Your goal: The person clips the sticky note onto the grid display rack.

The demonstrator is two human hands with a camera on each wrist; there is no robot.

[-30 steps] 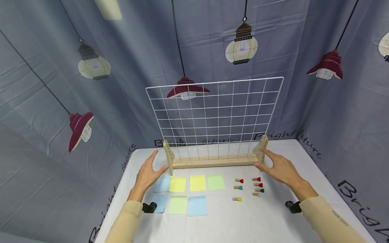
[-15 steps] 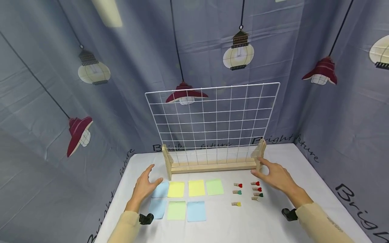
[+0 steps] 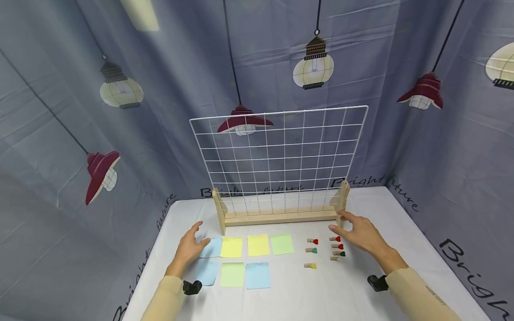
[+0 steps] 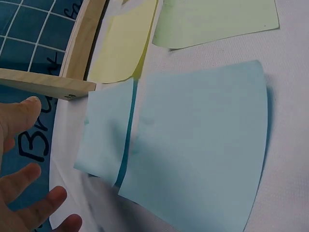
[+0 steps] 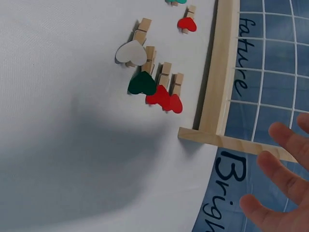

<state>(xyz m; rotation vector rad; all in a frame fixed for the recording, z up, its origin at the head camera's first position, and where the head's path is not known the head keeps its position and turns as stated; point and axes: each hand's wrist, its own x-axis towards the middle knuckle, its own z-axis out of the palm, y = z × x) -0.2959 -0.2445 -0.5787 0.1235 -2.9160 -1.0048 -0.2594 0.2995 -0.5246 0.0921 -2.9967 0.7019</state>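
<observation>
A white wire grid panel (image 3: 284, 157) stands upright in a wooden base (image 3: 281, 217) at the back of the table. My left hand (image 3: 188, 246), fingers spread and holding nothing, is beside the blue sticky notes (image 4: 193, 140) at the left. My right hand (image 3: 361, 232) is at the base's right end, thumb and fingers apart around nothing. Left of it lie several small wooden clothespins with hearts, among them a white heart (image 5: 131, 53), a dark green heart (image 5: 142, 83) and a red heart (image 5: 187, 24).
Yellow sticky notes (image 3: 258, 245) and green sticky notes (image 3: 232, 274) lie in two rows with the blue ones on the white tabletop (image 3: 289, 298). A yellow-heart clothespin (image 3: 310, 265) lies nearest the front. A blue-grey curtain (image 3: 160, 111) with printed lamps surrounds the table.
Both hands have drawn back from the ends of the wooden base toward the front, the left one farther. The head view has shifted slightly. Notes and clothespins stay in place.
</observation>
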